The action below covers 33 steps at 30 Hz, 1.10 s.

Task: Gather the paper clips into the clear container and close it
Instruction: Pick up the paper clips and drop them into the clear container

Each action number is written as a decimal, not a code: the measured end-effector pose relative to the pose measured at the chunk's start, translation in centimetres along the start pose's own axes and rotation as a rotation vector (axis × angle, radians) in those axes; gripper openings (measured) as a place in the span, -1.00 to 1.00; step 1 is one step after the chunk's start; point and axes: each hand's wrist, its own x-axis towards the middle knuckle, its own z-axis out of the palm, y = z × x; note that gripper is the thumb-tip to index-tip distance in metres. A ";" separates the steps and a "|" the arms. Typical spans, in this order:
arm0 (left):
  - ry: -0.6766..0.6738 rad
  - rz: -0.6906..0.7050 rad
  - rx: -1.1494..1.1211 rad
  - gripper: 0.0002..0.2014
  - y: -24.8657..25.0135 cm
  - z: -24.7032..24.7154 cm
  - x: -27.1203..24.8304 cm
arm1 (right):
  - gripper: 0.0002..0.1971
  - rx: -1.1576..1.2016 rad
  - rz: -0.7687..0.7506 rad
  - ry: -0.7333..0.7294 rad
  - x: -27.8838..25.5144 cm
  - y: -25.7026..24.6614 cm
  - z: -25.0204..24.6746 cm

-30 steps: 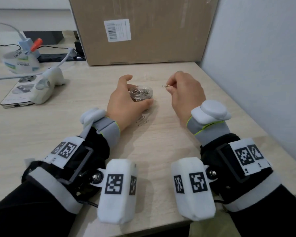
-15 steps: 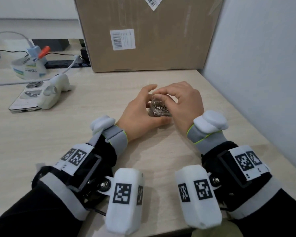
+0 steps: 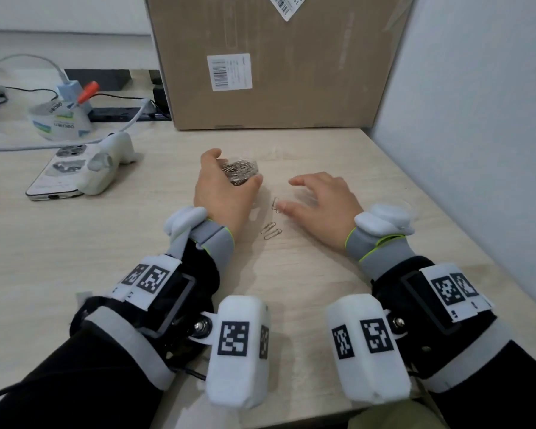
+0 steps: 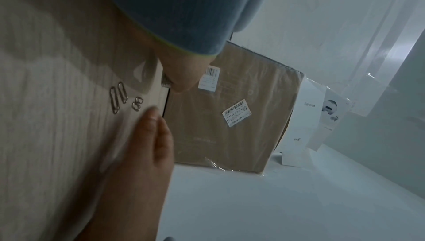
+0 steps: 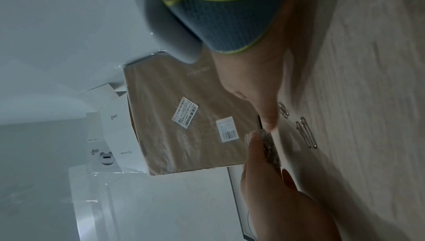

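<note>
My left hand (image 3: 233, 169) grips the small clear container (image 3: 245, 167), which is packed with silver paper clips and stands on the wooden table (image 3: 136, 258). My right hand (image 3: 291, 195) is to its right, low over the table, fingers spread and holding nothing. Its thumb tip almost touches one loose paper clip (image 3: 275, 205). Two more paper clips (image 3: 271, 231) lie side by side nearer to me, between the wrists. The right wrist view shows the single clip (image 5: 284, 112) by the thumb, the pair (image 5: 307, 133) and the container (image 5: 270, 146). I see no lid clearly.
A large cardboard box (image 3: 276, 72) stands at the back of the table and a white wall (image 3: 477, 134) runs along the right. At the left lie a phone (image 3: 59, 178) under a white device (image 3: 106, 168), a tape roll (image 3: 59, 122) and cables.
My right hand, which held a clip a second ago and then reached over the container, has drawn back to the right and opened near the loose clips. The left hand keeps its grip.
</note>
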 end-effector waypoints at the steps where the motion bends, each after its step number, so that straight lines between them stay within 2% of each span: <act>1: 0.006 -0.009 -0.003 -0.30 -0.1 0.0 0.1 | -0.38 -0.070 -0.022 -0.078 -0.3 -0.2 0.1; 4: -0.001 -0.007 -0.018 -0.29 -0.1 0.1 0.2 | -0.14 -0.161 -0.098 -0.208 -0.6 -0.7 0.1; 6: -0.012 -0.002 -0.025 -0.29 0.0 0.3 0.2 | -0.11 -0.169 -0.137 -0.225 -0.7 -0.9 0.2; 13: -0.021 -0.003 -0.030 -0.29 -0.1 0.5 0.1 | -0.49 -0.015 -0.232 -0.116 0.5 -0.2 1.7; 16: -0.046 0.013 -0.035 -0.28 0.0 0.5 0.0 | -0.77 0.040 -0.248 -0.066 0.8 0.0 1.7; 18: -0.057 0.016 -0.032 -0.28 0.0 0.5 -0.1 | -0.86 0.046 -0.253 -0.045 0.7 -0.2 1.7; 22: -0.063 0.011 -0.042 -0.28 0.1 0.5 -0.1 | -0.91 0.054 -0.252 -0.050 0.6 -0.5 1.6; 27: -0.065 0.000 -0.036 -0.28 0.1 0.4 0.0 | -0.90 0.201 -0.190 -0.015 0.3 -0.3 0.7; 33: -0.063 -0.009 -0.031 -0.28 0.1 0.3 0.1 | -0.85 0.111 -0.130 -0.098 0.2 0.4 -0.2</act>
